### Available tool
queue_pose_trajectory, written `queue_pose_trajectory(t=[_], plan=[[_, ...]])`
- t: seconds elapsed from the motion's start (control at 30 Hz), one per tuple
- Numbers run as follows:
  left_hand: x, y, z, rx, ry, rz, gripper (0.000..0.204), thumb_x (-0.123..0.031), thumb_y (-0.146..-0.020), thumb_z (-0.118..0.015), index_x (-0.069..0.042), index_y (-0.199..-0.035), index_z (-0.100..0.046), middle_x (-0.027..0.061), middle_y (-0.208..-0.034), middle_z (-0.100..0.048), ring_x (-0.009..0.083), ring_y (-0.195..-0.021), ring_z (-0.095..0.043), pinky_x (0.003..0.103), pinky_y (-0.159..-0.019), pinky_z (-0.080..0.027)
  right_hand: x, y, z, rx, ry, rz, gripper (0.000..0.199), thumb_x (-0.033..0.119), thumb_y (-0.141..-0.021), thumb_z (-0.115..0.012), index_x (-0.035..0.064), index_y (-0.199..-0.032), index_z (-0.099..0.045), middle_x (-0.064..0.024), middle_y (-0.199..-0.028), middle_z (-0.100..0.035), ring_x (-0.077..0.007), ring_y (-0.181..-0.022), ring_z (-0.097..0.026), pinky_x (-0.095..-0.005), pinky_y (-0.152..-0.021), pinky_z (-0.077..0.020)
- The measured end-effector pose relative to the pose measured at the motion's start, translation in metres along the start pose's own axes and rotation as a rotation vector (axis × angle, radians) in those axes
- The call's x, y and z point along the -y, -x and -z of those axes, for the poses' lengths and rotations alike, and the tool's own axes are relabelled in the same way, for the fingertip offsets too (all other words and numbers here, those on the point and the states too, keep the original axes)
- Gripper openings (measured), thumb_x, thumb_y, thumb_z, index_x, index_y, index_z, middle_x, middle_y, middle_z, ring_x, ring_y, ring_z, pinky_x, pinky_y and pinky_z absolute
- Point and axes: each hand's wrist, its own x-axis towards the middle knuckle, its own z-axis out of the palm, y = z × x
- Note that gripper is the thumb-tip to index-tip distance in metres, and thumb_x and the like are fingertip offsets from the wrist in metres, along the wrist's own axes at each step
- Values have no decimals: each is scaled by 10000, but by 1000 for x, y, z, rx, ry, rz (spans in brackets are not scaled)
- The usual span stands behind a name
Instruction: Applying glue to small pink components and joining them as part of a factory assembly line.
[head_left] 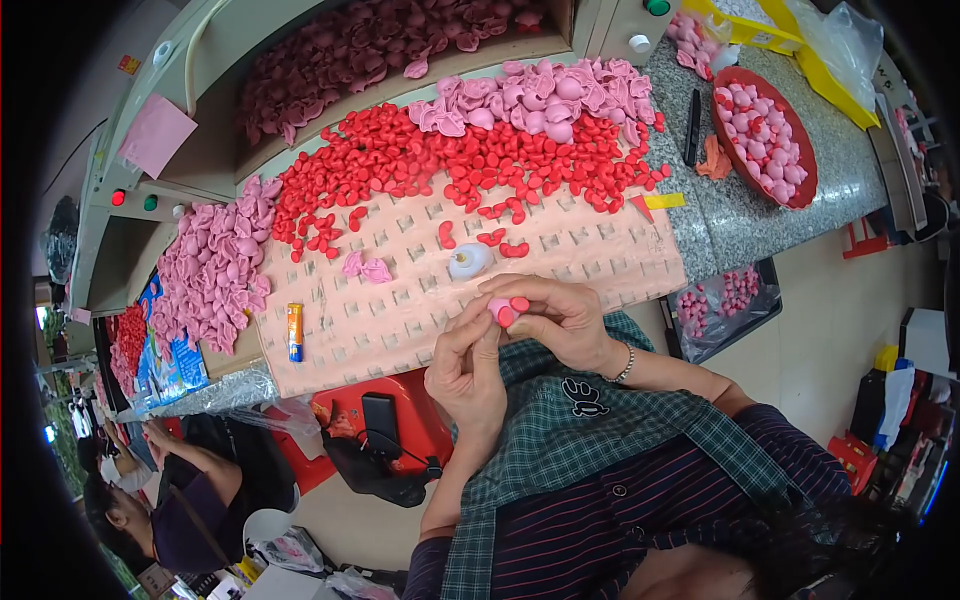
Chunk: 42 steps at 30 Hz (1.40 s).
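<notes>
Close to my body, over the front edge of the work mat, both hands pinch one small pink piece with red ends [506, 310]. My left hand [468, 378] grips it from the left with fingertips and thumb. From the other side, my right hand [562, 318], a bracelet at its wrist, closes its thumb and fingers on it. Just beyond the fingers stands a small whitish round pot [468, 261]. A few loose red curved pieces [513, 250] lie around it. Two pink moulded pieces [367, 267] rest farther left on the mat.
Heaped red pieces [380, 155] and ragged pink pieces [545, 100] cover the mat's far side; more pink ones [215, 260] lie left. An orange-blue tube [295, 332] is on the mat. A red bowl [722, 120] of pink pieces stands right. Another person [190, 500] sits at lower left.
</notes>
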Motion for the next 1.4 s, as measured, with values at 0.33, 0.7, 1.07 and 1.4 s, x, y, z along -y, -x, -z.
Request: queue_pose_trajectory(t=[0.33, 0.7, 1.07, 1.4], plan=[[-2, -2, -6, -12, -118, -161, 118, 47, -905, -663, 16, -1018, -669, 175, -1116, -696, 169, -999, -658, 286, -865, -521, 0, 0, 7, 29, -141, -53, 345, -38, -922, -615, -68, -1260, -551, -213, -1336, -550, -225, -1133, -621, -329, -924, -568], [7, 0, 3, 74, 119, 12, 255, 78, -909, -632, 52, -1157, -579, 212, -1265, -617, 201, -1130, -620, 320, -973, -500, 1, -2, -4, -62, 170, 66, 359, -92, -889, -618, -41, -1243, -588, -196, -1302, -572, -215, -1143, -616, -311, -923, -553], [15, 7, 13, 59, 93, 87, 334, 63, -922, -621, 44, -1237, -510, 207, -1261, -603, 211, -1140, -614, 340, -984, -505, 5, -4, -5, -16, 503, 272, 345, -73, -799, -707, -6, -1137, -686, -172, -1210, -624, -265, -1105, -626, -351, -919, -524], [24, 0, 19, 97, 655, 303, 267, -66, -979, -593, -27, -1235, -526, 115, -1201, -626, 176, -1132, -592, 342, -1006, -450, -2, -4, -3, -60, 327, 242, 297, -50, -775, -764, 16, -1062, -730, -145, -1142, -634, -195, -1033, -636, -297, -878, -532]])
